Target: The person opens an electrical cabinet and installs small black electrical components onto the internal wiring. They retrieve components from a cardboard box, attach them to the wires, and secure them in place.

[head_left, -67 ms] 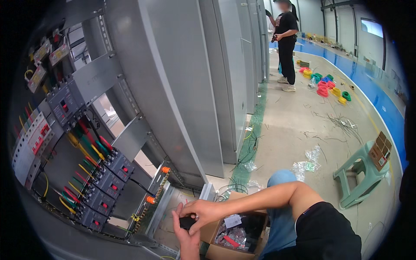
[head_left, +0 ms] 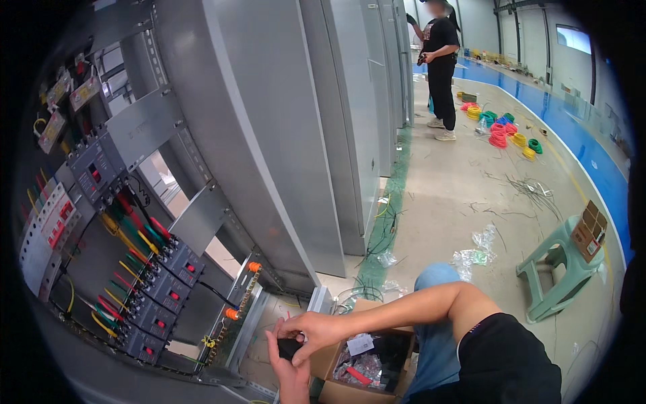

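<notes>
My two hands meet at the bottom middle, over the edge of an open cardboard box. A small black object lies in the palm of my left hand, its kind hidden by my fingers. From above, my right hand curls its thumb and fingers around the same object. Left of them stands an open grey cabinet with several dark circuit breakers and coloured wires. A brass terminal bar on orange insulators sits low in the cabinet, nearest to my hands.
The cardboard box holds plastic bags and a red item. At right, a green stool carries a small carton. Wire scraps and coloured wire coils litter the floor. A person stands by the far cabinets.
The view has shifted slightly, moving the cabinet and floor a little in the picture. My hands keep the same hold on the black object.
</notes>
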`<state>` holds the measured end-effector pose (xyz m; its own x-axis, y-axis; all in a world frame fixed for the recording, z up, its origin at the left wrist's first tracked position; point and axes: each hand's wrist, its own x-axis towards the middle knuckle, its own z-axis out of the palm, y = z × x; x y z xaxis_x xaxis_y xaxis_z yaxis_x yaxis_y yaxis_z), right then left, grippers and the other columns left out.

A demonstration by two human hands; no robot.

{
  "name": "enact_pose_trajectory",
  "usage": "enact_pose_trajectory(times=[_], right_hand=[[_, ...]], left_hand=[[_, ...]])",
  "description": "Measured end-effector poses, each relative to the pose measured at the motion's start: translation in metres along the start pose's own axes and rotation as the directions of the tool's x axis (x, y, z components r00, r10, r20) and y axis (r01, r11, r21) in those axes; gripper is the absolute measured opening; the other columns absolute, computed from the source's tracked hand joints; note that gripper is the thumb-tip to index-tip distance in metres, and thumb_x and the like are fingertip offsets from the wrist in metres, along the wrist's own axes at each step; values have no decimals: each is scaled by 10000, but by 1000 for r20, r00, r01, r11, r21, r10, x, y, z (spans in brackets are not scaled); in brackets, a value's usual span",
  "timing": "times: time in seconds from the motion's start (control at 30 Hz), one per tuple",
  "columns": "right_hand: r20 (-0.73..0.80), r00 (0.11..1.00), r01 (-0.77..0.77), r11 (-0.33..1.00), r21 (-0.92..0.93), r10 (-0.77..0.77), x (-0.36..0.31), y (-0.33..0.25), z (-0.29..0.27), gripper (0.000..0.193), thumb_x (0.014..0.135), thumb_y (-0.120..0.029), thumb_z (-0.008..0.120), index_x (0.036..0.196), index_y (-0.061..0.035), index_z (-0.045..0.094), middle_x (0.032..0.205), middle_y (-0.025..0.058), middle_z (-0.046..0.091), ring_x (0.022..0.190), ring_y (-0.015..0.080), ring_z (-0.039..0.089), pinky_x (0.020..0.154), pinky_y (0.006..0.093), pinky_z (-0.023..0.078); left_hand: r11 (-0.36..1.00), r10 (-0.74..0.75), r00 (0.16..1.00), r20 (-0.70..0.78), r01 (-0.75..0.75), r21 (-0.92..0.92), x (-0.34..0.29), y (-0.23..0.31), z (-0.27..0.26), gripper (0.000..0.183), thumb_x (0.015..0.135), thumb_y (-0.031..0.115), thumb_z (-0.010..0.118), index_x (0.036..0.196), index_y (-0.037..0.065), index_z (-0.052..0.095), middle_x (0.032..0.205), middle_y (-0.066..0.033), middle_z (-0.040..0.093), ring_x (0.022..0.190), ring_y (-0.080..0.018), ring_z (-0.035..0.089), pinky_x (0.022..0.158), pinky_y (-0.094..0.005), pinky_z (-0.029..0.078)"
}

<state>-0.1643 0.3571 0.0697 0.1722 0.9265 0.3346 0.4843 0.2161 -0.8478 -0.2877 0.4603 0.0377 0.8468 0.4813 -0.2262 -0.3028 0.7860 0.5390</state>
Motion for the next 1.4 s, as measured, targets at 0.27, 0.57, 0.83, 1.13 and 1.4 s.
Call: enact_pose_trajectory(times=[0.27, 0.57, 0.83, 1.13, 1.4], right_hand=[[80, 993, -94, 992, 83, 87, 1, 19, -2, 606, 792, -403, 887, 1209, -16, 678, 984, 71, 695, 886, 185, 648, 813, 326, 536], [38, 977, -214, 956, 202, 210, 14, 18, -8, 414, 1049, -374, 613, 999, 26, 709, 895, 114, 696, 861, 138, 628, 771, 346, 518], [-111, 942, -296, 942, 158, 315, 23, 23, -11, 468, 1030, -405, 631, 812, 4, 691, 695, 28, 597, 687, 92, 550, 608, 337, 464], [25, 918, -351, 779, 521, 396, 19, 4, -15, 377, 1058, -370, 606, 969, -21, 717, 837, 7, 673, 764, 81, 593, 709, 248, 496], [52, 948, -316, 904, 289, 315, 35, -11, -18, 269, 1054, -249, 598, 1063, 8, 674, 883, -17, 643, 855, 71, 568, 770, 255, 468]], left_hand=[[999, 9, 1000, 14, -9, 49, -1, -1, -8, 520, 1080, 472, 475, 1347, 38, 576, 1108, -48, 676, 908, -141, 621, 735, -282, 523], [983, 30, 999, -28, -24, 182, 2, 10, -15, 362, 1040, 355, 544, 1315, 125, 594, 1074, -22, 667, 849, -139, 619, 563, -300, 498], [931, 215, 960, -179, -145, 336, -13, 22, -4, 147, 971, 161, 696, 1079, 73, 649, 866, -11, 612, 717, -91, 568, 521, -242, 443], [988, 122, 992, -13, -120, 98, -14, 31, -5, 105, 978, 136, 686, 1007, 56, 625, 889, -20, 582, 731, -109, 537, 558, -264, 441], [940, 226, 974, 2, -219, 263, -15, 51, -3, 101, 981, 142, 694, 989, 51, 649, 811, 19, 574, 661, -53, 509, 539, -237, 421]])
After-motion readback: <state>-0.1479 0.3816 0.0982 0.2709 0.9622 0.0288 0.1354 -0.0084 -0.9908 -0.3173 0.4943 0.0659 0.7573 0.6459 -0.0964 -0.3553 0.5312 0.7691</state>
